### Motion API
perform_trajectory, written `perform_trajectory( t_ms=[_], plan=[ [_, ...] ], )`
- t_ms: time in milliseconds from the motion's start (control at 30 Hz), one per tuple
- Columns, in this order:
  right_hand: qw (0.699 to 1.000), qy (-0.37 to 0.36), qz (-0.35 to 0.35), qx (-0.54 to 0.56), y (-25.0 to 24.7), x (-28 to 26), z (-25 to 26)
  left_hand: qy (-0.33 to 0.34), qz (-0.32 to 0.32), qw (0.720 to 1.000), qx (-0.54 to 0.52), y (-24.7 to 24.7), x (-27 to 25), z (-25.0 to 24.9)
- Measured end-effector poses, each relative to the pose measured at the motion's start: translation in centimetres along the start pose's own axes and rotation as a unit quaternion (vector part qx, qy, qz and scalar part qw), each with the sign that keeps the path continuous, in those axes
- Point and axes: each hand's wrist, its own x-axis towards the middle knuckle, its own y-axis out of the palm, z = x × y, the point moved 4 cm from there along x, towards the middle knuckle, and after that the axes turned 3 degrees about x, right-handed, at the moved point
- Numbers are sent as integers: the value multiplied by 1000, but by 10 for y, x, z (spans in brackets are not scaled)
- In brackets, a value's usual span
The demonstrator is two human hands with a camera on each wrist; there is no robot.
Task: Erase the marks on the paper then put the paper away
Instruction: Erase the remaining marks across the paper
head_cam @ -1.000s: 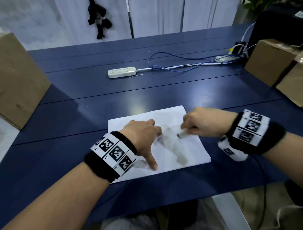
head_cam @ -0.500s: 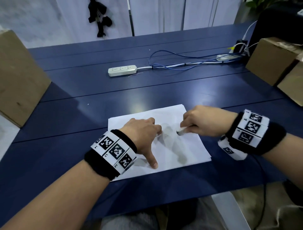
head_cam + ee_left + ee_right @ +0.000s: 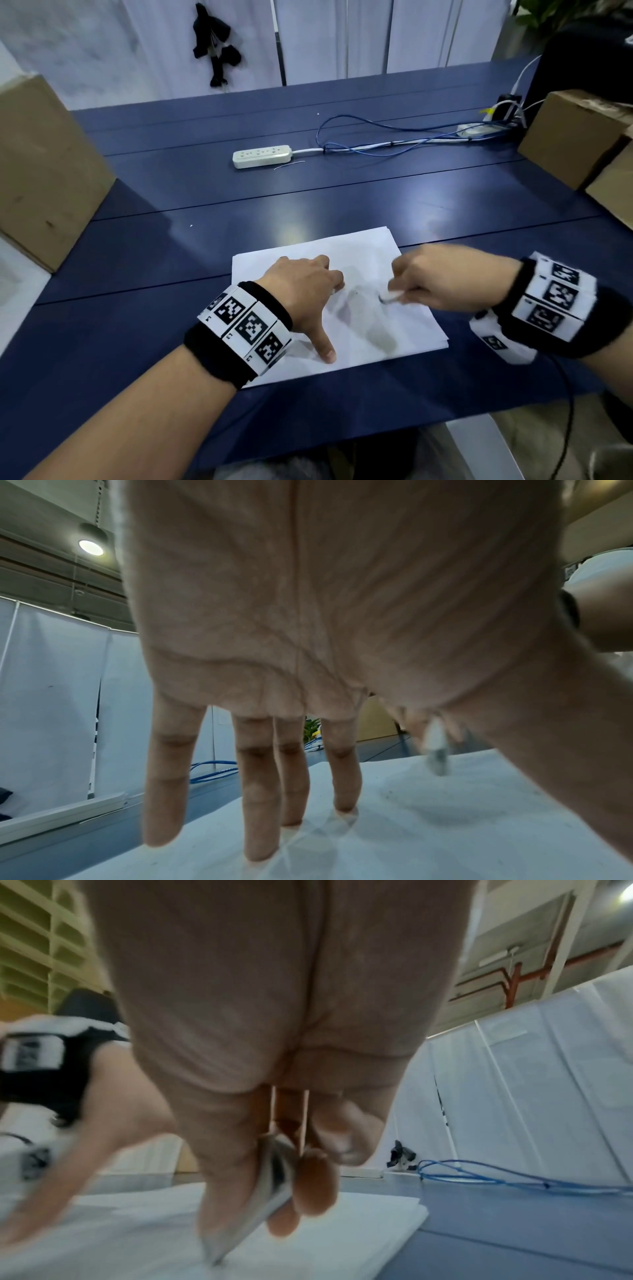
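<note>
On the blue table (image 3: 445,212) near its front edge, the paper (image 3: 404,329) is laid with its long axis running from near left to far right. It is pinned by the spread, straight fingers of the left hand (image 3: 305,284). A white eraser (image 3: 390,296), tip down on the sheet, is pinched in the blurred right hand (image 3: 435,277); the faint marks are hard to make out.

A dark blue surface (image 3: 205,260) carried a white power strip (image 3: 262,156) toward its far side, with blue cables (image 3: 376,144) looping away to the right. Cardboard boxes stood at the left (image 3: 44,171) and right (image 3: 575,137) edges. Something black, perhaps cloth straps (image 3: 214,48), hung on the white partition behind.
</note>
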Motion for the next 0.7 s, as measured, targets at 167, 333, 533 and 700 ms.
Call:
perform_trajectory(
  t_ms=[167, 333, 533, 700],
  plan=[
    [989, -69, 73, 108, 3, -7, 13, 1, 0, 1000, -1, 0, 1, 0],
    [998, 63, -5, -12, -8, 15, -13, 3, -5, 1000, -4, 0, 0, 0],
    [994, -72, 12, 76, 5, -25, 25, 3, -2, 1000, -9, 1, 2, 1],
    [999, 49, 8, 8, -5, 12, -3, 3, 0, 1000, -4, 1, 1, 0]
  ],
)
